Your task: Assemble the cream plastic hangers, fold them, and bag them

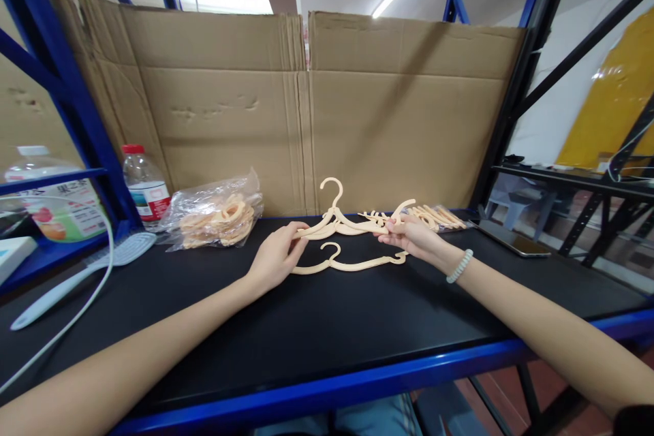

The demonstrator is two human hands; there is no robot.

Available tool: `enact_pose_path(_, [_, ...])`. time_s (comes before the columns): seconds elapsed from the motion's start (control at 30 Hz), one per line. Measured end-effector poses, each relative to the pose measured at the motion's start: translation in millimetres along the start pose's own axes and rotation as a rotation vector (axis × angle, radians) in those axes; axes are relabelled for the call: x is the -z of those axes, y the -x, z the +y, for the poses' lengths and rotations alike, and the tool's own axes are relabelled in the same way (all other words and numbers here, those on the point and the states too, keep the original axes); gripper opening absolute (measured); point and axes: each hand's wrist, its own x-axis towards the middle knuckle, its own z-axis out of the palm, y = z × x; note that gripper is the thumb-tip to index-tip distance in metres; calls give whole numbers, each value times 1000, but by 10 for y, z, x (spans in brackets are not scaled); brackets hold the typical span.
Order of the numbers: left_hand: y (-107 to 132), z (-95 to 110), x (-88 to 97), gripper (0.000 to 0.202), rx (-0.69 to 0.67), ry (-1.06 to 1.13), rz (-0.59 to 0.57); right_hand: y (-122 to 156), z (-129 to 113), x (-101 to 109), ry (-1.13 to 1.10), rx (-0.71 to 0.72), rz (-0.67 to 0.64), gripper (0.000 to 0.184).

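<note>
My left hand pinches the left end of a beige clothes hanger, thumb and fingers closed on it. At the other end, the fingers of my right hand are closed on the same hanger. Its hook points up, and it is raised a little above the table. A curved beige piece sticks up by my right fingers; I cannot tell whether it belongs to this hanger. Closer to me, a second beige hanger lies on the black tabletop, its left end partly hidden by my left hand.
A clear bag of beige parts lies behind my left hand, and more beige pieces lie beyond my right. Left stand a red-capped bottle, a pale hairbrush and a white cable. A phone lies right; cardboard closes the back.
</note>
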Motion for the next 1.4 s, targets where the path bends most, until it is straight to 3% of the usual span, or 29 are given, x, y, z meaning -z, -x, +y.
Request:
enact_pose_path(0.1, [-60,6,132,28,-180,-344,-63,-11,-4,27,3,11,-55,17])
enact_pose_path(0.17, [-101,14,223,31,-229,-513,-133,-5,-13,30,-9,38,-78,13])
enact_pose_path(0.37, [-174,133,438,26,-73,-728,-397,-24,-67,70,-67,118,-100,10])
enact_pose_path(0.5, [-191,109,556,20,-44,-647,-490,-121,-123,273,-46,162,-83,12])
enact_pose_path(0.6, [-191,30,623,16,-128,-523,-509,-163,-186,497,165,145,-135,21])
enact_pose_path(0.7, [-177,13,646,15,-192,-430,-569,-150,-263,670,511,121,-268,32])
enact_pose_path(0.8, [-157,68,624,9,-198,-352,-656,-113,-336,727,831,183,-431,31])
enact_pose_path(0.97, [-134,110,564,9,-190,-281,-716,-87,-370,684,1101,122,-628,28])
enact_pose_path(1.17, [-122,66,547,10,-185,-236,-739,-119,-293,663,1238,213,-668,28])
enact_pose_path(1.4, [-123,-110,419,10,-217,-114,-659,-199,-189,743,1215,196,-558,29])
